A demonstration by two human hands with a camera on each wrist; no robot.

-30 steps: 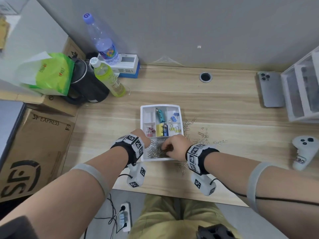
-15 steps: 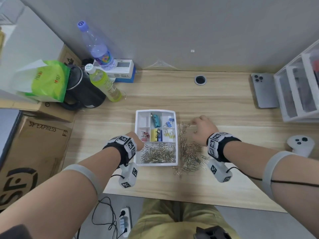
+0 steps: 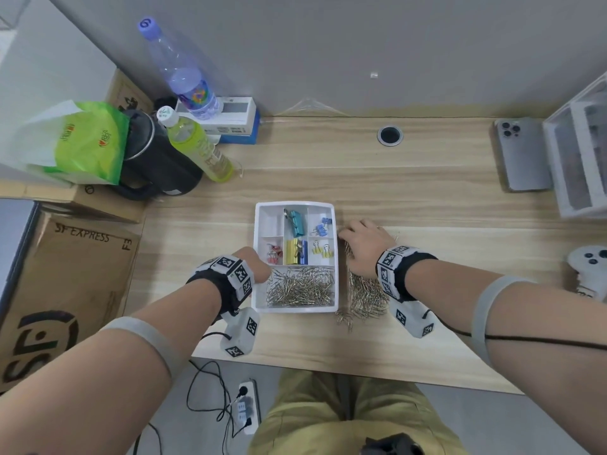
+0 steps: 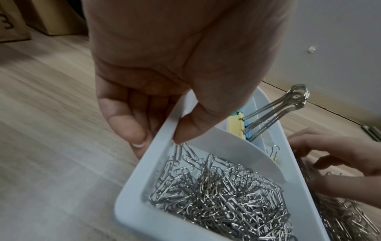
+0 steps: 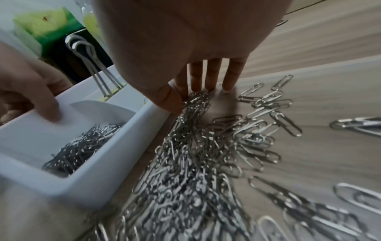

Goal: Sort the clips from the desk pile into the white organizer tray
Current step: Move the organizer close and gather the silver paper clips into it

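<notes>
The white organizer tray (image 3: 295, 309) lies mid-desk. Its front compartment holds silver paper clips (image 3: 302, 287), and its small compartments hold coloured binder clips (image 3: 297, 249). My left hand (image 3: 259, 264) pinches the tray's left wall (image 4: 136, 179), thumb inside and fingers outside (image 4: 159, 138). A pile of loose paper clips (image 3: 364, 293) sits on the desk against the tray's right side. My right hand (image 3: 361, 244) lies over the pile's far end with straight fingers touching clips and desk (image 5: 198, 96); it holds nothing. More clips (image 5: 268, 106) are scattered to its right.
At the back left stand a clear water bottle (image 3: 184, 70), a green bottle (image 3: 200, 149), a black kettle (image 3: 157, 165) and a green bag (image 3: 82, 142). A phone (image 3: 522, 152) and white drawers (image 3: 581, 159) are at the back right, and a white controller (image 3: 588, 270) at the right edge.
My right hand left the tray's paper-clip compartment, moved right onto the desk pile, then shifted slightly back toward the tray. The left hand stayed on the tray's left wall.
</notes>
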